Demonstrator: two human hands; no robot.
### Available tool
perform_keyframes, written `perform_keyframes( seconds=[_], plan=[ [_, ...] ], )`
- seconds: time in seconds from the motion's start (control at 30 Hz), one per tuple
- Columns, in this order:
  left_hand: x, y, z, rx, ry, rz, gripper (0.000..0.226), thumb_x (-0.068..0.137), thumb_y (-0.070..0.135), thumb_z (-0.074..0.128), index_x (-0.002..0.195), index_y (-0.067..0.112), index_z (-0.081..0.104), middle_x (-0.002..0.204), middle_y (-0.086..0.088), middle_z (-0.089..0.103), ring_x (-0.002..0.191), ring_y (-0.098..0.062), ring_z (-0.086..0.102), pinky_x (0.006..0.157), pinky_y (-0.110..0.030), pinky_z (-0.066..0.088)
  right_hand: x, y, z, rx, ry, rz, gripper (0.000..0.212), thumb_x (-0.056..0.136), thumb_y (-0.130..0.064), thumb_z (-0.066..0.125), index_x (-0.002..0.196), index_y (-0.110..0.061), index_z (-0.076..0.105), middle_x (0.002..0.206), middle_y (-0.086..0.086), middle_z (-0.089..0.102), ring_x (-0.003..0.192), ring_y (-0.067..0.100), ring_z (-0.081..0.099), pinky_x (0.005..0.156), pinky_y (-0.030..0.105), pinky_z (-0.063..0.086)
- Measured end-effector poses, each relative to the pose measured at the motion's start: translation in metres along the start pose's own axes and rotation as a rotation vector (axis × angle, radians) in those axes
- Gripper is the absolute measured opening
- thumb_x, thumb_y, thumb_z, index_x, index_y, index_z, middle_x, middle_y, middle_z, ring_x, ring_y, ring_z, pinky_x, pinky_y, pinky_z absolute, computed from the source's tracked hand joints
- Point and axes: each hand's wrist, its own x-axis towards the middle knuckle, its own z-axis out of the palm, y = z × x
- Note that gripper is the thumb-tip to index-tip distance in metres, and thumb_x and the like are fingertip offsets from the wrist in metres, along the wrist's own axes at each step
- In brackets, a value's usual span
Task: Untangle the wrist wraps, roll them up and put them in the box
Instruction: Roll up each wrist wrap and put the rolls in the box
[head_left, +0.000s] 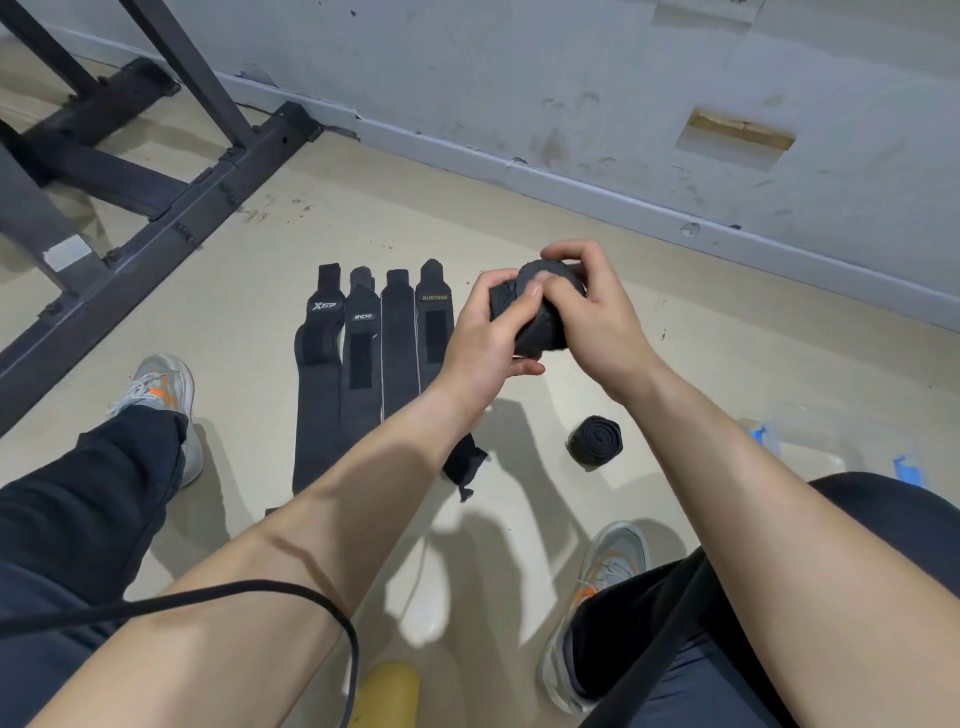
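Gripping a part-rolled wrist wrap (540, 317) in mid-air over the floor (727, 364), left hand (485, 340) and right hand (595, 325) both curled tight round it. Hard to make out: clear box (831, 441) at right, half hidden behind the knee (883, 519).

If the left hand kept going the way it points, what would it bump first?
The left hand grips the rolled wrist wrap, so that first; beyond it, likely the right hand.

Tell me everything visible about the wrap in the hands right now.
The held wrap is black, woven-looking fabric wound into a thick roll. It is held above the floor, beside the flat-laid wraps. The left hand grips its near side, thumb on the end; the right hand curls over its top and far side.
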Motion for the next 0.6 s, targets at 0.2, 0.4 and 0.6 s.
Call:
perform_keyframes(
  seconds=[0.2, 0.4, 0.6],
  plan=[
    [0.009, -0.006, 0.014, 0.213, 0.162, 0.186, 0.01, 0.086, 0.048, 0.062, 0.09, 0.04, 0.059, 0.076, 0.011, 0.063, 0.067, -0.018, 0.059, 0.059, -0.036, 0.05, 0.001, 0.005, 0.006, 0.044, 0.099, 0.088, 0.031, 0.102, -0.037, 0.051, 0.075, -0.021, 0.053, 0.06, -0.018, 0.054, 0.06, 0.008, 0.052, 0.063, 0.034, 0.048],
    [0.023, -0.017, 0.025, 0.233, 0.258, 0.106, 0.026, 0.081, 0.056, 0.061, 0.079, 0.031, 0.065, 0.079, 0.011, 0.07, 0.086, -0.022, 0.069, 0.082, -0.054, 0.058, -0.002, 0.01, 0.009, -0.137, 0.27, 0.15, 0.038, 0.105, -0.038, 0.047, 0.071, -0.021, 0.05, 0.069, -0.009, 0.054, 0.062, 0.005, 0.05, 0.055, 0.019, 0.035],
    [0.034, -0.034, 0.031, 0.255, 0.18, 0.001, 0.021, 0.09, 0.043, 0.058, 0.08, 0.025, 0.063, 0.082, 0.001, 0.065, 0.073, -0.024, 0.06, 0.044, -0.026, 0.043, -0.004, 0.021, -0.008, -0.046, 0.131, 0.33, 0.039, 0.101, -0.043, 0.051, 0.092, -0.007, 0.065, 0.088, 0.009, 0.072, 0.078, 0.023, 0.069, 0.071, 0.04, 0.061]
  ],
)
